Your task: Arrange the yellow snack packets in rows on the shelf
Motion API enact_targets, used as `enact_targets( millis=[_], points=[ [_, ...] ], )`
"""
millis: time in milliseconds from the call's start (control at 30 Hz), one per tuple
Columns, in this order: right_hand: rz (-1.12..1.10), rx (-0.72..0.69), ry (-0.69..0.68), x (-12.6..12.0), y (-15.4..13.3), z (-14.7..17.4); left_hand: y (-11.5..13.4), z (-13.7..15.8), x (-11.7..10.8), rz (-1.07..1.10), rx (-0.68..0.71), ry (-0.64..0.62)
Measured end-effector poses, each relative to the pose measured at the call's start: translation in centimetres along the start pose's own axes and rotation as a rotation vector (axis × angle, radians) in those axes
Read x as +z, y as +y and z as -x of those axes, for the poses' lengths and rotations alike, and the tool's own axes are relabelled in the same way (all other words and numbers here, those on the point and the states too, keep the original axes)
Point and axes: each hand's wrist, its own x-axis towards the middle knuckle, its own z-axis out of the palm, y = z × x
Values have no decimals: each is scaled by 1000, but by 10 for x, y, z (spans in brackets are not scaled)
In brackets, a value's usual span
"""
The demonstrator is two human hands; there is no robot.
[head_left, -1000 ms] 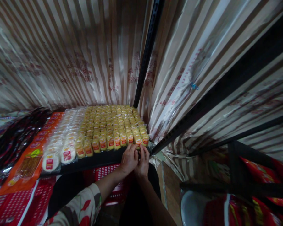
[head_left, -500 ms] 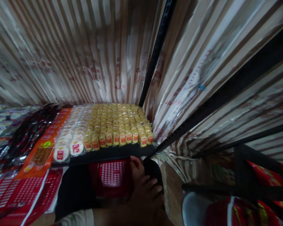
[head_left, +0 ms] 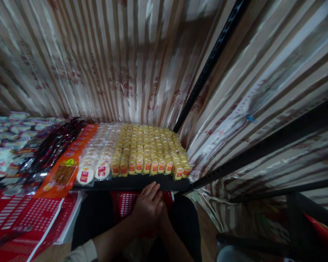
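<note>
My left hand (head_left: 146, 204) lies over my right hand (head_left: 162, 211), both resting together between my dark-trousered knees. The left fingers are stretched out and close together, pointing toward the black shelf edge (head_left: 153, 182). Most of the right hand's fingers are hidden under or behind the left, so their shape does not show. I see no item in either hand. Just beyond the fingertips, the shelf bears rows of small yellow wrapped cakes (head_left: 147, 165) with red labels. Left of them are round white wrapped crackers (head_left: 85, 175).
Orange snack packets (head_left: 58, 174), dark glossy packets (head_left: 57, 145) and white packets (head_left: 0, 160) fill the shelf's left. Red baskets (head_left: 30, 218) stand below it. Striped sheeting (head_left: 112, 72) hangs behind. Black metal posts (head_left: 207, 76) and a slanted black rail (head_left: 243, 156) border the right.
The view has turned left, so the shelf appears farther right. My left hand has slid off the right wrist area and now lies over the right hand, fingers pointing forward.
</note>
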Motion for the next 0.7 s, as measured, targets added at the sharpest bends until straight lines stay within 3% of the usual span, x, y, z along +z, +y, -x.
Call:
enact_targets(
  millis=[167, 333, 467, 700],
  points=[
    [-60, -30, 27, -22, -15, -36, -39, -3, -15, -172, -87, 105],
    [135, -183, 12, -34, -29, -107, -61, -24, -33, -253, -208, 137],
    [267, -223, -79, -23, -28, -168, -77, -46, -40, -288, -283, 172],
    [420, -79, -362, 9, -29, -252, -97, -56, -25, -281, -222, 169]
  ],
)
